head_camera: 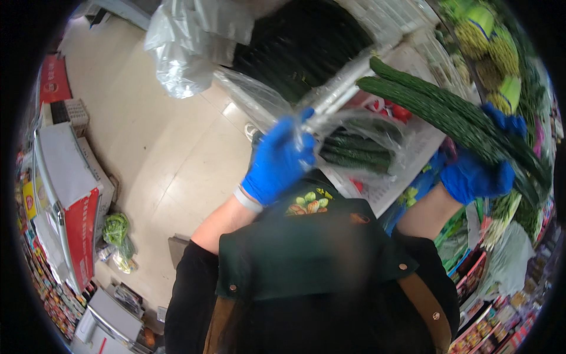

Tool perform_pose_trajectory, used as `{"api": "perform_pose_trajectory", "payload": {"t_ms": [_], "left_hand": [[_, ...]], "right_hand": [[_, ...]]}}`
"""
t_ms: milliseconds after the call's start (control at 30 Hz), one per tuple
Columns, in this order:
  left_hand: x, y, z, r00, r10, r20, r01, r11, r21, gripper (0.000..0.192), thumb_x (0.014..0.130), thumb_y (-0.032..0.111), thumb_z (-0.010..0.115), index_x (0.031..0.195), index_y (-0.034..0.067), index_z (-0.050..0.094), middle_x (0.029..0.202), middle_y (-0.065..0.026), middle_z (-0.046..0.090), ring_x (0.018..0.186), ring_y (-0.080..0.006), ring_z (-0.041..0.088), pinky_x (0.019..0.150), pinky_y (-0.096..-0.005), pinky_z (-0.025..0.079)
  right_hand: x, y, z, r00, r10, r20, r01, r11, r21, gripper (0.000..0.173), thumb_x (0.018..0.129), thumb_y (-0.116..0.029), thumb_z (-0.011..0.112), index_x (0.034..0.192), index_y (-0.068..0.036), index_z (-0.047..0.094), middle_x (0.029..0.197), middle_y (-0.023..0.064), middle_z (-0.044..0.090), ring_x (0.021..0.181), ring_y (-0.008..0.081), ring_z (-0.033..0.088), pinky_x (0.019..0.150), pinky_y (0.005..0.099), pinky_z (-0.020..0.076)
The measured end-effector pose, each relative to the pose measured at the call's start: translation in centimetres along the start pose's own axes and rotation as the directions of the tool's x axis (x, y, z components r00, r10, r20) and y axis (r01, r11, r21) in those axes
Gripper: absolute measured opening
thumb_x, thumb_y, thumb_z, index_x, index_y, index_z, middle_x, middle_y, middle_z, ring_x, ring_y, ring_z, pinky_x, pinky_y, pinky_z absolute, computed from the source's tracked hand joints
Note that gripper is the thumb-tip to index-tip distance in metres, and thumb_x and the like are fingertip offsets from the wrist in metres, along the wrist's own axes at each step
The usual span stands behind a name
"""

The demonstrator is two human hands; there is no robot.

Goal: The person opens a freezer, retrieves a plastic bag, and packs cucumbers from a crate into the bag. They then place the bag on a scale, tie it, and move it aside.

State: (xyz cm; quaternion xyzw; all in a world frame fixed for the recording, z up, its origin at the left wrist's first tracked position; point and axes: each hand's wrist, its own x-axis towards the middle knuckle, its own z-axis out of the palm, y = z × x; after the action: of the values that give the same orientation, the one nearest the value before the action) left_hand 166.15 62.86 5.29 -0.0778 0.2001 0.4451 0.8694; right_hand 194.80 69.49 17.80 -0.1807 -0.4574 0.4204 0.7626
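Both my hands wear blue gloves. My left hand (281, 155) grips the gathered top of a clear plastic bag (398, 152). Inside that bag lie several dark green cucumbers (353, 148), over a white foam box (398, 186). On the right, my right hand (479, 175) is closed around long bumpy cucumbers (433, 108), at least two side by side. Their far ends point up and left, above the bag. Beyond my hands, a plastic-lined foam box (329, 104) holds a dark mass of more cucumbers (300, 48).
Thin clear plastic bags (181, 53) hang at the upper left. Bundled green vegetables (499, 48) line the right side. Red produce (395, 110) shows beside the bagged cucumbers. Across the tiled floor (163, 146) stand chest freezers (66, 163), with bagged greens (117, 234) lying near them.
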Motion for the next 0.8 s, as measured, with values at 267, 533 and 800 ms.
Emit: {"api": "perform_pose_trajectory", "payload": {"t_ms": [267,533,800], "left_hand": [[1.9,-1.7,2.5,0.975,-0.016,0.220,-0.038,0.971,0.238,0.063,0.093,0.044,0.047,0.144,0.010,0.030,0.064,-0.0008,0.045,0.052,-0.0086,0.034,0.050,-0.0223,0.030],[0.1,-3.0,3.5,0.965,-0.184,0.188,0.101,0.919,0.380,0.088,0.083,0.053,0.058,0.149,0.012,0.016,0.067,-0.0018,0.048,0.047,-0.0091,0.033,0.046,-0.0203,0.028],[-1.2,-2.2,2.0,0.974,-0.149,0.170,0.076,0.924,0.375,0.063,0.089,0.039,0.053,0.138,0.004,0.034,0.076,-0.0054,0.053,0.062,-0.0127,0.049,0.057,-0.0238,0.042]], "right_hand": [[-6.1,-7.4,-4.2,0.929,0.201,-0.311,-0.182,0.979,0.088,0.064,0.066,-0.027,0.066,0.120,0.004,0.050,0.108,0.0140,0.056,0.100,0.0291,0.054,0.099,0.0470,0.0384],[-11.6,-0.7,-2.8,0.995,0.099,-0.005,-0.081,0.786,-0.613,0.046,0.069,-0.005,0.064,0.113,-0.003,0.052,0.107,0.0107,0.056,0.102,0.0233,0.056,0.092,0.0373,0.0440],[-11.7,7.7,-3.8,0.396,0.891,0.222,0.024,0.232,-0.973,0.051,0.063,-0.016,0.071,0.112,-0.006,0.058,0.104,0.0211,0.061,0.096,0.0388,0.057,0.084,0.0420,0.0467]]}}
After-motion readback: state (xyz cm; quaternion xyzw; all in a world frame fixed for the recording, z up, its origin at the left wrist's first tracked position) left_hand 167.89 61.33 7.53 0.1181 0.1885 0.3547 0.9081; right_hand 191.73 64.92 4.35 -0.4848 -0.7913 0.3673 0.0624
